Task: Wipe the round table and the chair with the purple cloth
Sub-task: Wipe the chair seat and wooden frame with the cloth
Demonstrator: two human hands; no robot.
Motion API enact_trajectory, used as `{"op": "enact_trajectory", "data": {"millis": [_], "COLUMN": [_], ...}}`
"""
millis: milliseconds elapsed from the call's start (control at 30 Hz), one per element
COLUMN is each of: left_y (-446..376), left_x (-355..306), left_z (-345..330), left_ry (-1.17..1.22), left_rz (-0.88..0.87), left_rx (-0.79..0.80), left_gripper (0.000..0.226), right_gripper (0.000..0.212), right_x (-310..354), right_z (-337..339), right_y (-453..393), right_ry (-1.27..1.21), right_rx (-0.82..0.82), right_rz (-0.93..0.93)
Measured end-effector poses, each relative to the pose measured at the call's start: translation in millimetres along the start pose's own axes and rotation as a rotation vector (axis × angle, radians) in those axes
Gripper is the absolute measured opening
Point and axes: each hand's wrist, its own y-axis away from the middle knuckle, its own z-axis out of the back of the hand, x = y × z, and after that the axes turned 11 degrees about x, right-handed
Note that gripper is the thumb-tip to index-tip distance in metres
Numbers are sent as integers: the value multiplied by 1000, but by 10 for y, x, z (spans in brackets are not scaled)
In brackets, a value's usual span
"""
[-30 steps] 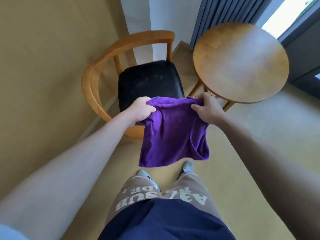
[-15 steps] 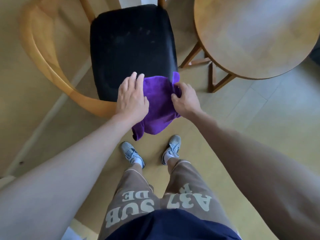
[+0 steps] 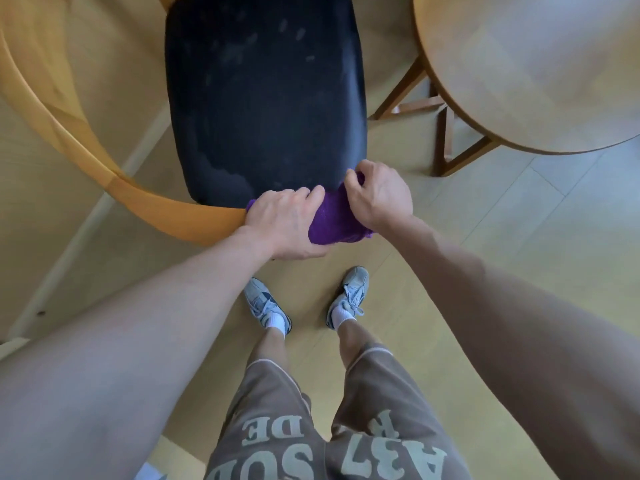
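Purple cloth (image 3: 332,220) bunched at front edge of chair (image 3: 263,98) seat | left hand (image 3: 284,223) curled over it, right hand (image 3: 379,194) pinching its top corner | best flattened, swept front to back with even pressure | deep violet, soft, crumpled | round table (image 3: 540,71) beside, untouched

purple cloth (image 3: 330,220) mostly under hands (image 3: 282,221)

Even, bright daylight is cast over the scene, a pale sheen is seen on the round table (image 3: 540,64), edges are bent by wide-angle distortion, and slight softness is noted throughout.
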Motion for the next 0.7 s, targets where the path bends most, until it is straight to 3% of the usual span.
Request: {"op": "enact_trajectory", "data": {"millis": [100, 133, 200, 267, 333, 433, 500, 567, 700], "left_y": [-7, -6, -2, 5, 18, 32, 38, 25, 35], "left_x": [14, 18, 20, 21, 9, 6, 24, 34, 30], "left_z": [-21, -23, -41, -45, -29, -18, -57, -77, -46], "left_ry": [27, 39, 54, 75, 108, 115, 106, 89, 97], "left_rz": [27, 39, 46, 41, 33, 17, 15, 9, 16], "left_rx": [-55, -53, -53, -63, -78, -108, -126, -138, -164], "left_gripper": [73, 75, 77, 76, 71, 65, 67, 72, 79], "right_gripper": [48, 45, 37, 31, 30, 38, 43, 47, 51], "right_x": [-18, -27, -51, -14, 9, -22, -88, -156, -94], "right_z": [243, 297, 316, 234, 72, -45, -3, 95, 221], "right_y": [-200, -203, -91, 118, 291, 291, 175, 12, -264], "right_ry": [-144, -72, 137, 191, 278, 369, 324, 223, 9], "right_rx": [147, 105, -155, -269, -148, -38, 3, 149, 446], "right_rz": [-79, -65, 10, 229, 393, 311, 326, 345, 147]}}
